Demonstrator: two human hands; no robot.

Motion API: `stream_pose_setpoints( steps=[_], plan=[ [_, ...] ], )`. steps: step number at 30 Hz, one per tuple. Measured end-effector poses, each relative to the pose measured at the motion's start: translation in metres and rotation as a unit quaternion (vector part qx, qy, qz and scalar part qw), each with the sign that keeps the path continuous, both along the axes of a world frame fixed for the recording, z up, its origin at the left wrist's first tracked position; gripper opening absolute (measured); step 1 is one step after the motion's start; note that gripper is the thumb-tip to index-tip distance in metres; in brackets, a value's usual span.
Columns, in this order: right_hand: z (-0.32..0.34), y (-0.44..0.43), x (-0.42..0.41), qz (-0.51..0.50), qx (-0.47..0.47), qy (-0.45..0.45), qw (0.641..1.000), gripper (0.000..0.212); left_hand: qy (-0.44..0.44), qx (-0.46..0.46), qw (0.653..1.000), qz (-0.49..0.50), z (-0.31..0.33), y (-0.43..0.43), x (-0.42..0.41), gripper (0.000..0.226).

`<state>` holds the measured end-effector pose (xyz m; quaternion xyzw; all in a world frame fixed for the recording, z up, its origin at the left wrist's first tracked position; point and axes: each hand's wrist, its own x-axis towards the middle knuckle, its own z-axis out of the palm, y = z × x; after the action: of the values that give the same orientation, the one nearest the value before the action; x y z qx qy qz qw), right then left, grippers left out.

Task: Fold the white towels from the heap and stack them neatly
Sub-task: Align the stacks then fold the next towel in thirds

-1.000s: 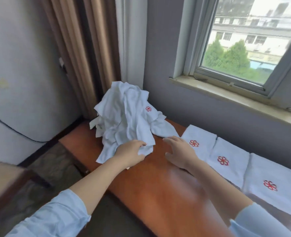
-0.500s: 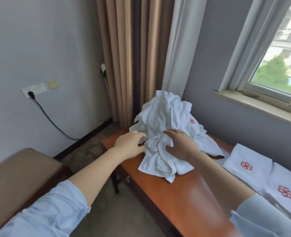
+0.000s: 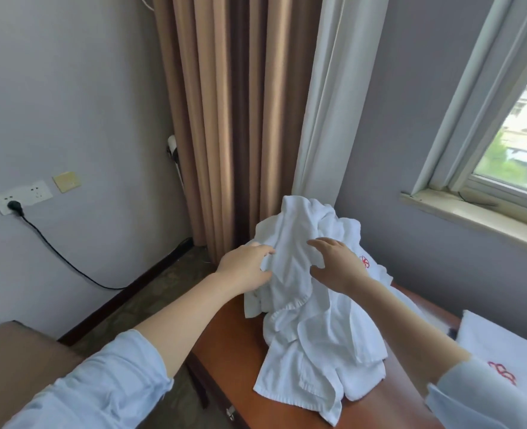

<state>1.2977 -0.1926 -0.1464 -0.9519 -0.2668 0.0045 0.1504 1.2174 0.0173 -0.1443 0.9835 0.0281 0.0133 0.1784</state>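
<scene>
Beside the tan curtain [image 3: 225, 119], on the glossy red-brown wooden surface [image 3: 386, 410], the heap of white towels [image 3: 311, 332] sits crumpled, soft terry with hemmed edges. The left grip [image 3: 243, 267] pinches a fold. The right grip [image 3: 338, 263] lies released, fingers spread on the cloth.

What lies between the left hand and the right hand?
Head view: a fold of the towel heap lies between left hand and right hand.
</scene>
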Motion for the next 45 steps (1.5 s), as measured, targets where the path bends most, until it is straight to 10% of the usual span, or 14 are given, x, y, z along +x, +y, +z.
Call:
stream_pose_setpoints(
  steps=[16, 31, 37, 45],
  plan=[
    [-0.019, 0.058, 0.122, -0.175, 0.002, 0.063, 0.983, 0.069, 0.06, -0.013, 0.995, -0.081, -0.021, 0.054, 0.158, 0.057],
    [-0.022, 0.098, 0.137, -0.319, 0.044, 0.004, 0.947, 0.014, 0.035, -0.022, 0.966, -0.255, -0.025, 0.07, 0.256, 0.064],
    [0.011, 0.091, 0.108, -0.392, 0.473, 0.035, 0.788, 0.012, -0.07, -0.087, 0.934, -0.341, -0.018, 0.042, 0.255, 0.055],
    [0.041, 0.018, 0.024, -0.468, 0.517, -0.054, 0.715, 0.016, -0.101, -0.182, 0.896, -0.393, 0.002, -0.038, 0.203, 0.02]
  ],
)
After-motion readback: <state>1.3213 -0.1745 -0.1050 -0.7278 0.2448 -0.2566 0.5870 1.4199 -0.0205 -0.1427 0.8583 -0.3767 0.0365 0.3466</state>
